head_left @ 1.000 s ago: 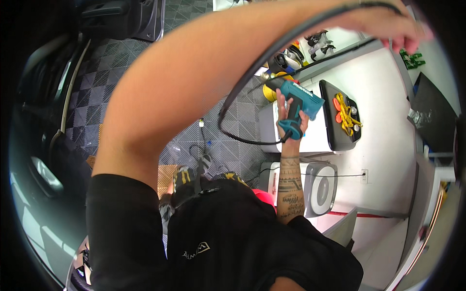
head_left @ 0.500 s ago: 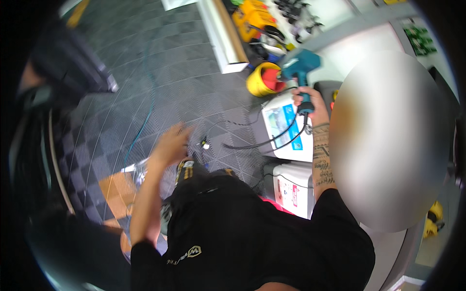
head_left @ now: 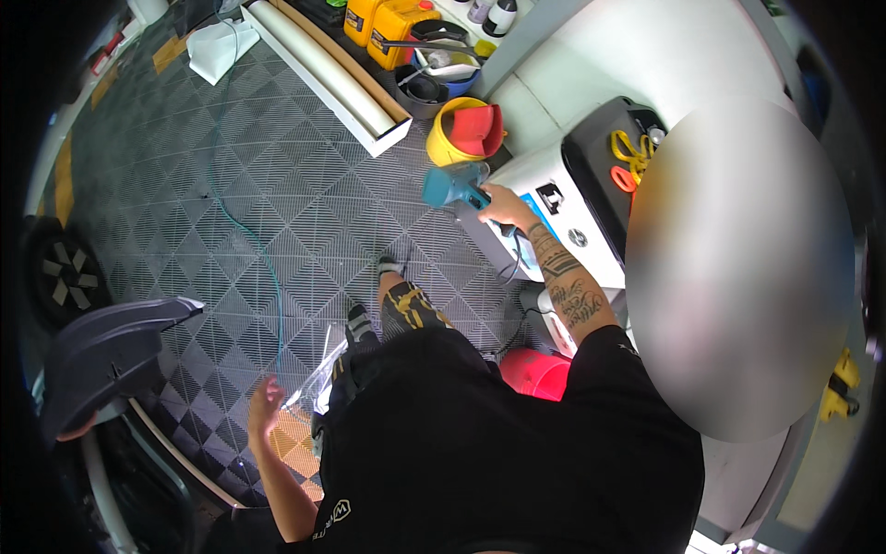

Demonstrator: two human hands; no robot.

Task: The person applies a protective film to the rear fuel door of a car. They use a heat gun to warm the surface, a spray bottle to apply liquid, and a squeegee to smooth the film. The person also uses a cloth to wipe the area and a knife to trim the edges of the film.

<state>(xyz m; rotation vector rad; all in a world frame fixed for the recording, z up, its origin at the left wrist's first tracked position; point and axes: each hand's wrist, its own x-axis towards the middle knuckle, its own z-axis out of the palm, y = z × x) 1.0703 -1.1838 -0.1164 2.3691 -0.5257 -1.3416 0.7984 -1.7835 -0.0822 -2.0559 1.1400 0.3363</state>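
My right hand (head_left: 504,207) is closed around the handle of a teal, pistol-shaped heat gun (head_left: 447,186) with a dark cord. The gun hangs in front of a white and grey machine (head_left: 591,220) with a black top, its head pointing left near a yellow bucket. Lower left, my left hand (head_left: 266,406) hangs free with loosely bent fingers, slightly blurred, and nothing shows in it. Near it is a crumpled clear plastic sheet (head_left: 318,379) beside my leg.
A long box with a white roll (head_left: 323,69) lies at the back, near yellow jugs (head_left: 397,28). The yellow bucket (head_left: 448,148) holds a red one. A red bucket (head_left: 535,372) stands by my right side. Left are a dark panel (head_left: 111,365), a wheel (head_left: 66,273) and a teal hose (head_left: 263,245).
The view has shifted. My right hand has brought the heat gun down and left, turned sideways. My left hand has dropped lower and further left, away from my legs.
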